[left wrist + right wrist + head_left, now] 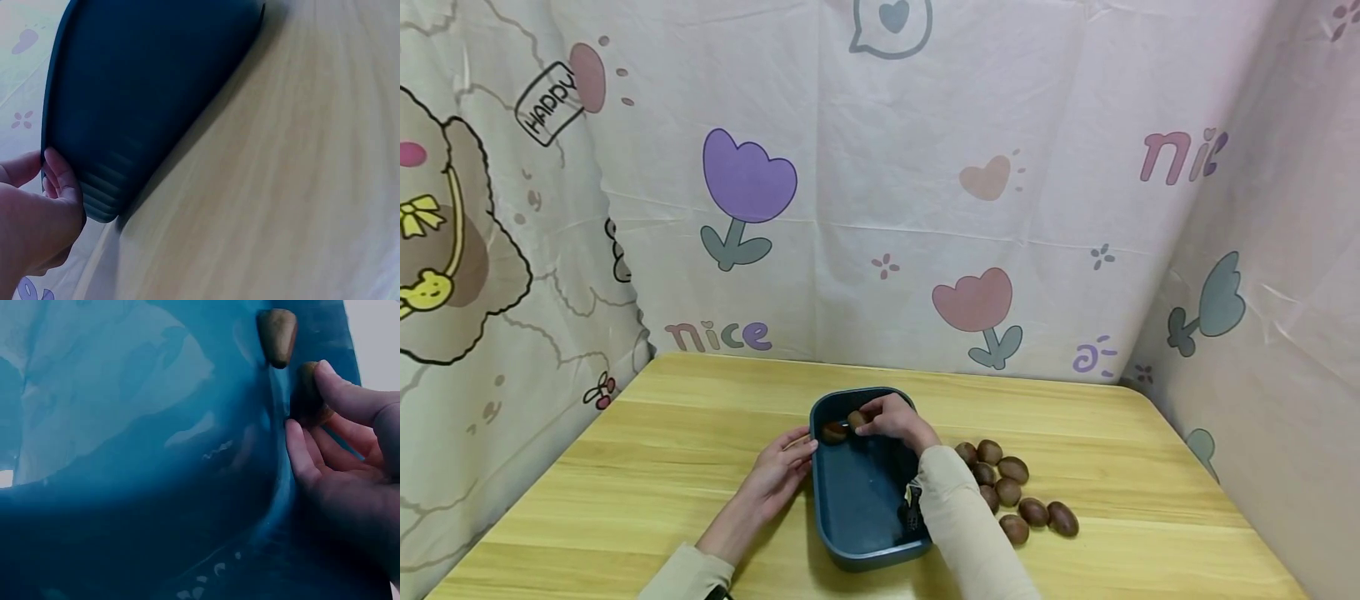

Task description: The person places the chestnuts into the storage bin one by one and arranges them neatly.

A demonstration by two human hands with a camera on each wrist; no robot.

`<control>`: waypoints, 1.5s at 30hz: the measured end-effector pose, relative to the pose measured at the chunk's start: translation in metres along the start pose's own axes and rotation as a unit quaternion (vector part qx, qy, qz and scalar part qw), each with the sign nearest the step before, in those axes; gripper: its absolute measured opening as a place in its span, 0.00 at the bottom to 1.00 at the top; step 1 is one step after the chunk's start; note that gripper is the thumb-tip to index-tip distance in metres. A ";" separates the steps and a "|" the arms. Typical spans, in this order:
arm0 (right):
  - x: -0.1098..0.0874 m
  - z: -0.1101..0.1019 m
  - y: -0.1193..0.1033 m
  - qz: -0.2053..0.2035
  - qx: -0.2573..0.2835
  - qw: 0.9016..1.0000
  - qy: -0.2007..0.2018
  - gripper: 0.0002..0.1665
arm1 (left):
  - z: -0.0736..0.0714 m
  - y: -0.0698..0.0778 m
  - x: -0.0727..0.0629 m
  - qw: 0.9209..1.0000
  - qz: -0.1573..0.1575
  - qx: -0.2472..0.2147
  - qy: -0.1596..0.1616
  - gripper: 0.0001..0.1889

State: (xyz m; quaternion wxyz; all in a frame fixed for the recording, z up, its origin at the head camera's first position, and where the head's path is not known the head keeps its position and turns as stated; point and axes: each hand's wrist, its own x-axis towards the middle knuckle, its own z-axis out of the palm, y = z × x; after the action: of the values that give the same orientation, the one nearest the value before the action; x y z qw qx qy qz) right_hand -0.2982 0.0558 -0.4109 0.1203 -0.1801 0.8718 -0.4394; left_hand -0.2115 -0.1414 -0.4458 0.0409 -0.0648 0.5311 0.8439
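A dark blue rectangular plastic container (857,500) with rounded corners stands on the table. My left hand (778,475) holds its left rim, fingers and thumb at the edge, as the left wrist view also shows the hand (44,212) at the container's outer wall (150,81). Inside the far end, my right hand (891,421) pinches a brown nut (857,419) between thumb and fingers. Another brown nut (833,432) lies beside it in the far left corner. In the right wrist view the pinched nut (306,394) is partly covered by the hand (350,450).
Several loose brown nuts (1007,492) lie on the table right of the container, some partly hidden by the right sleeve (962,517). The light wooden table (647,483) ends at a printed cloth backdrop (865,283) behind and on both sides.
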 end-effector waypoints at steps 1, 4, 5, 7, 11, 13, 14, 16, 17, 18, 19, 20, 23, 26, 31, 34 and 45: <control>0.000 0.001 0.001 -0.002 -0.001 1.000 0.002 0.21 | 0.000 0.000 0.000 1.000 0.000 0.000 -0.001 0.20; 0.000 0.003 0.002 -0.008 -0.005 1.000 0.008 0.21 | 0.000 0.000 -0.001 1.000 0.000 -0.002 -0.003 0.20; 0.001 0.003 0.003 -0.008 -0.005 1.000 0.009 0.21 | 0.000 0.000 0.000 1.000 0.000 -0.003 -0.003 0.20; 0.001 0.005 0.003 -0.005 -0.007 1.000 0.013 0.21 | 0.000 0.000 0.000 1.000 -0.001 -0.002 -0.002 0.19; 0.002 0.006 0.004 0.009 -0.006 1.000 0.022 0.21 | 0.000 0.000 0.000 1.000 0.000 -0.001 -0.003 0.19; 0.002 0.007 0.005 0.013 -0.007 1.000 0.024 0.22 | -0.001 0.000 0.000 1.000 -0.001 0.000 -0.005 0.19; 0.002 0.007 0.005 0.014 -0.009 1.000 0.024 0.22 | -0.001 -0.001 0.000 1.000 0.000 0.000 -0.006 0.19; 0.002 0.007 0.004 0.014 -0.014 0.999 0.026 0.21 | -0.001 -0.001 0.000 1.000 0.001 0.000 -0.005 0.19; 0.002 0.007 0.004 0.014 -0.017 0.999 0.027 0.21 | -0.001 -0.001 0.000 1.000 0.000 0.000 -0.005 0.19; 0.002 0.007 0.004 0.015 -0.020 0.999 0.028 0.21 | -0.001 -0.001 0.001 1.000 0.000 0.001 -0.006 0.19; 0.001 0.007 0.004 0.015 -0.023 0.999 0.030 0.21 | -0.001 -0.001 0.000 1.000 0.000 -0.001 -0.006 0.19; 0.002 0.007 0.004 0.014 -0.026 0.999 0.032 0.21 | -0.001 -0.001 0.000 1.000 0.001 0.000 -0.007 0.19; 0.002 0.007 0.004 0.014 -0.032 0.999 0.036 0.21 | -0.001 -0.001 0.001 1.000 0.001 -0.001 -0.006 0.19; 0.004 0.008 0.005 0.012 -0.035 0.999 0.038 0.20 | -0.001 -0.001 0.001 1.000 0.000 -0.001 -0.002 0.19; 0.004 0.008 0.005 0.009 -0.029 0.999 0.036 0.20 | -0.001 -0.001 0.001 1.000 -0.002 -0.002 0.003 0.19; 0.004 0.005 0.004 0.003 -0.026 0.999 0.031 0.20 | -0.001 -0.002 0.001 1.000 -0.001 -0.002 0.005 0.19; 0.004 -0.025 -0.022 -0.022 0.023 0.999 0.005 0.18 | 0.000 0.000 0.000 1.000 -0.003 -0.004 0.005 0.19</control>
State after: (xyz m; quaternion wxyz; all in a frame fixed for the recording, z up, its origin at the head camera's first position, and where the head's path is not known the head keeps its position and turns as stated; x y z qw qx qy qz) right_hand -0.3064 0.0596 -0.3787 0.1106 -0.1945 0.8576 -0.4632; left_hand -0.2114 -0.1412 -0.4455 0.0405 -0.0702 0.5274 0.8457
